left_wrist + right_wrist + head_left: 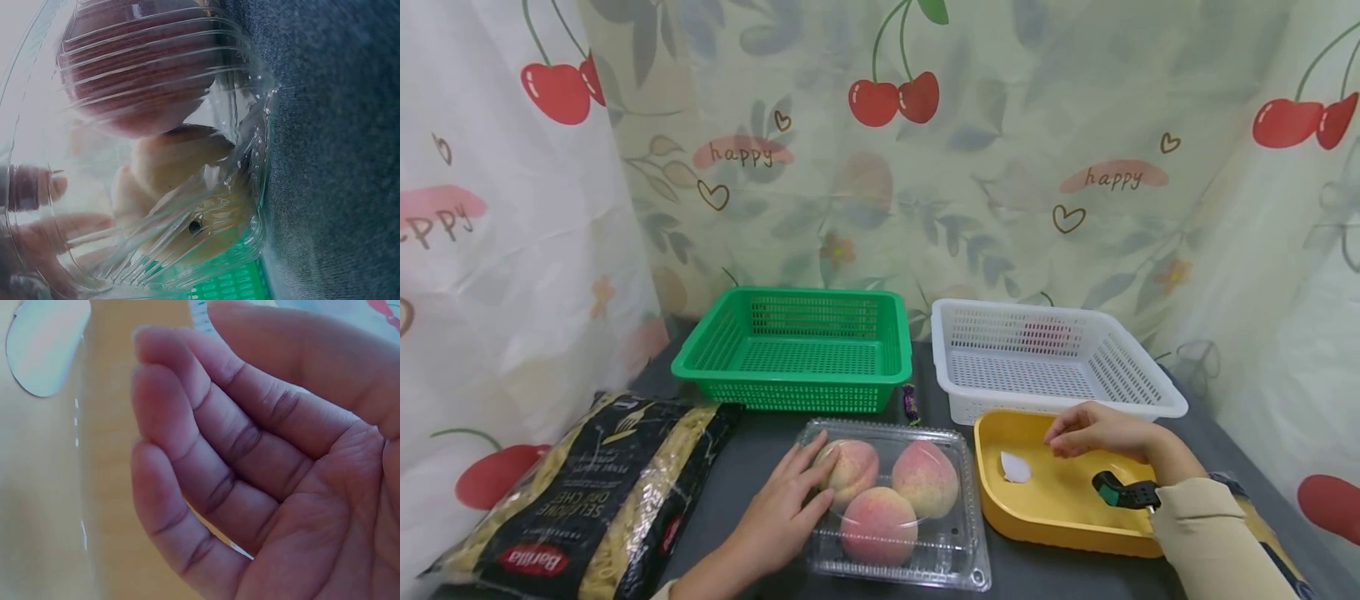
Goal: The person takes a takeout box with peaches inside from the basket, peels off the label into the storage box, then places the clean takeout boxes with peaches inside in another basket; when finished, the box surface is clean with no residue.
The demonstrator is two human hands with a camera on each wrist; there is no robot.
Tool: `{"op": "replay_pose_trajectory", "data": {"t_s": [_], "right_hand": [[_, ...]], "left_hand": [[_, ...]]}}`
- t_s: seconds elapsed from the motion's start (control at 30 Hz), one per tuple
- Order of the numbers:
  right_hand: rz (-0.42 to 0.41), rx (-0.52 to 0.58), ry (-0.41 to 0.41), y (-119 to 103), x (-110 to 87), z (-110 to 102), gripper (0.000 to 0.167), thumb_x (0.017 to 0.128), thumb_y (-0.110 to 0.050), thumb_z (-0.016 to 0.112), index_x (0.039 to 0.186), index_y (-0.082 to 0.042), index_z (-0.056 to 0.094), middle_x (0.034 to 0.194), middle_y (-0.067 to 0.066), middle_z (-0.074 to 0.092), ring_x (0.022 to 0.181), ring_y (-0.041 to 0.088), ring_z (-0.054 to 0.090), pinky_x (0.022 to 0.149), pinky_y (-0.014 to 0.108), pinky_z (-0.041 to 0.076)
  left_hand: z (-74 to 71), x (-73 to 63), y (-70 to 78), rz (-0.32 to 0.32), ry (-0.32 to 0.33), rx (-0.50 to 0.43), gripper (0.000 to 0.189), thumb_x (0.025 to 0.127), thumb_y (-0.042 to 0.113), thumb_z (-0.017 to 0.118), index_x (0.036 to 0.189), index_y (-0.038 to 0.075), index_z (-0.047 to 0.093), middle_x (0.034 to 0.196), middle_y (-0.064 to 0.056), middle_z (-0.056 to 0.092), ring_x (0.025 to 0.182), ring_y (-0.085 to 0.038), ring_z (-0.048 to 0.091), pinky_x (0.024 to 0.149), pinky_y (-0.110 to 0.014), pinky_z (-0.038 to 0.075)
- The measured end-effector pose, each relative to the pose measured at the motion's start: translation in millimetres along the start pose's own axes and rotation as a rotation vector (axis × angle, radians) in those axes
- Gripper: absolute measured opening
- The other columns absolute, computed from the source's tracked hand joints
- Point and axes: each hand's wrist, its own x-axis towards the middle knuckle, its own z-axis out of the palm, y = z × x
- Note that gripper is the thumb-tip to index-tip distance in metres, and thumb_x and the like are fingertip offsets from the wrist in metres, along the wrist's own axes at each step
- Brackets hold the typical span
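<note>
A clear plastic clamshell box (951,550) with three peaches (880,527) inside stands in the middle of the table. My left hand (782,517) rests on its left side, fingers spread over the lid; the left wrist view shows fingers (81,228) blurred through the plastic. Over the yellow tray (1060,535) hovers my right hand (1101,432). The right wrist view has its fingers (156,406) loosely bent and the palm bare, holding nothing. A small white piece (1016,467), like paper or a label, lies in the tray, left of that hand.
Behind the box is a green basket (793,393), with a white basket (962,404) to its right. A small purple wrapped item (910,404) lies between them. At the left lies a black Barilla pasta bag (591,492). Another bag (1262,525) is partly hidden by the right sleeve.
</note>
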Motion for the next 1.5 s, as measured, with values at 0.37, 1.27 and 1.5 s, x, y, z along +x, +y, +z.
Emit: {"op": "replay_pose_trajectory", "data": {"t_s": [0.37, 1.27, 1.5], "right_hand": [[-0.064, 0.057, 0.039, 9.2, -23.4, -12.7, 0.027, 0.095, -0.016, 0.051, 0.111, 0.003, 0.062, 0.103, -0.005, 0.068, 0.095, 0.012, 0.065, 0.086, 0.026, 0.052], [-0.328, 0.413, 0.481, 35.7, -52.5, -52.7, 0.024, 0.097, -0.008, 0.046, 0.109, -0.014, 0.066, 0.101, -0.01, 0.069, 0.09, 0.005, 0.066, 0.078, 0.015, 0.052], [-0.276, 0.726, 0.962, 43.6, -45.7, -68.3, 0.013, 0.085, -0.026, 0.066, 0.095, -0.017, 0.068, 0.084, -0.009, 0.07, 0.076, 0.003, 0.064, 0.067, 0.013, 0.051]], "left_hand": [[-0.3, 0.1, 1.4, -0.016, 0.002, 0.015, 0.047, 0.097, 0.031, 0.047, 0.14, 0.014, 0.044, 0.153, -0.006, 0.027, 0.139, -0.045, 0.018, 0.099, -0.071, 0.023], [0.3, 1.3, 0.3, -0.029, 0.002, 0.019, 0.047, 0.097, 0.032, 0.046, 0.14, 0.015, 0.044, 0.154, -0.006, 0.027, 0.139, -0.044, 0.018, 0.1, -0.071, 0.022], [0.4, 1.4, 0.3, -0.015, 0.002, 0.011, 0.047, 0.097, 0.033, 0.045, 0.14, 0.014, 0.044, 0.153, -0.007, 0.027, 0.139, -0.045, 0.018, 0.099, -0.071, 0.022]]}}
